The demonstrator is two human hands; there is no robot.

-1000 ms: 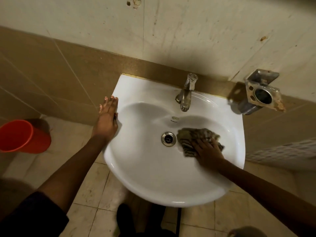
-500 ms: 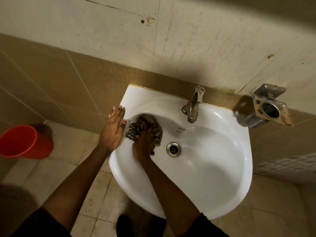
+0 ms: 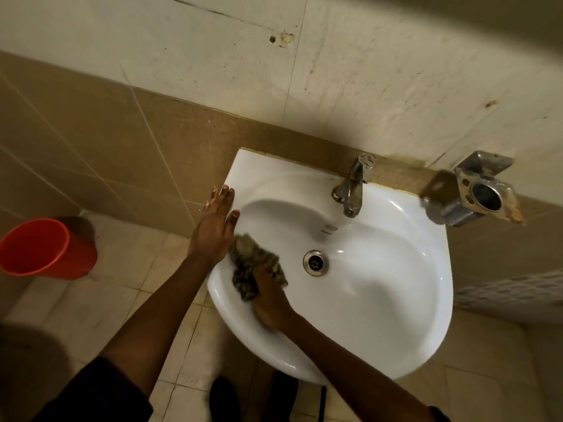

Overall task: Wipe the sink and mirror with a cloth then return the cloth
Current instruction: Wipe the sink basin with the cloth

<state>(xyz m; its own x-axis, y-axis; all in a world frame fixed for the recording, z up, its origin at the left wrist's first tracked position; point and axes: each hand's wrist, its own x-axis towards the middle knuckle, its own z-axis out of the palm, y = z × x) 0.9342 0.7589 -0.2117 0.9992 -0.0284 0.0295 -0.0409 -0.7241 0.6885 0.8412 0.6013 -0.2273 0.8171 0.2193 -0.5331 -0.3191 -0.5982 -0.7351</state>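
A: What's the biggest thing in front of you?

B: The wall, pale and stained above, with a band of brown tiles below. Under it is the tiled floor, then the white sink fixed against the brown band.

A: And off to the sides?

B: An orange bucket stands on the floor to your left, well apart from the sink. To your right, a worn metal holder with a round opening is mounted on the wall just beside the sink's rim.

A: Where are your hands?

B: Your left hand lies flat on the sink's left rim, its fingers stretched out straight and close together, holding nothing. Your right hand is down inside the basin on the left slope, pressing on the cloth. It is blurred, so you cannot tell whether those fingers curl around the cloth or just lie on it.

A: The cloth itself?

B: Dark, patterned, crumpled, against the basin's inner left wall, between your left hand and the drain.

A: Smaller things?

B: A dull metal tap at the back edge, its spout over the basin. Below it sits a small mark on the porcelain; any lettering there is too small to read.
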